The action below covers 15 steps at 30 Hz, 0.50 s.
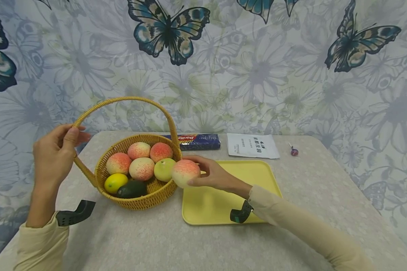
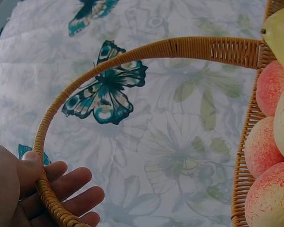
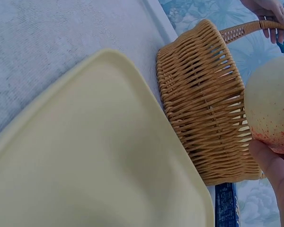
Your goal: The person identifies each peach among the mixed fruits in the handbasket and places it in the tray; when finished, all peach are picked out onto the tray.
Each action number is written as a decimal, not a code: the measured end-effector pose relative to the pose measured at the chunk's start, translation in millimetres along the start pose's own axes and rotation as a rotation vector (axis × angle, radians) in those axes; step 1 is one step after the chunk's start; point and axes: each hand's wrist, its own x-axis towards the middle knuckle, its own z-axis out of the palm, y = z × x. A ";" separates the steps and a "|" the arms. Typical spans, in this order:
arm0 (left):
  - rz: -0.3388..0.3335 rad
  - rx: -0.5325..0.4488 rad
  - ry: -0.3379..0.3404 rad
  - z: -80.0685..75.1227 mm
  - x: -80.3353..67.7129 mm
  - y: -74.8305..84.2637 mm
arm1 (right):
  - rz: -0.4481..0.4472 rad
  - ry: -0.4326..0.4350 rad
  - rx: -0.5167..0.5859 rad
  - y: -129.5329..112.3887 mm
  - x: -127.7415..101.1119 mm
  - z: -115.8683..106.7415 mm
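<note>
My left hand pinches the left side of the wicker basket's arched handle, thumb in front and fingers behind. The basket stands on the table, holding several peaches, a yellow-green round fruit, a lemon and a dark green avocado. At the basket's right rim, my right hand holds another peach between thumb and fingers. That peach appears above the basket's rim in the right wrist view. Beneath my right forearm lies a yellow tray.
Behind the basket lies a blue Barilla spaghetti box, partly hidden by it. A white printed packet is at the back, with a small wrapped lollipop to its right. A butterfly-patterned cloth hangs behind the table.
</note>
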 end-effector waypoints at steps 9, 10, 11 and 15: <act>0.001 0.000 0.002 0.5 0.4 -1.8 | 0.019 0.096 -0.031 3.6 -8.3 -11.8; 0.002 -0.001 0.003 0.5 0.4 -2.0 | 0.024 0.107 -0.034 4.7 -9.0 -13.3; 0.004 0.000 0.003 0.6 0.5 -2.1 | 0.028 0.119 -0.038 6.0 -9.4 -14.8; 0.005 0.000 0.004 0.7 0.3 -2.2 | 0.045 0.153 -0.034 12.2 -11.0 -20.4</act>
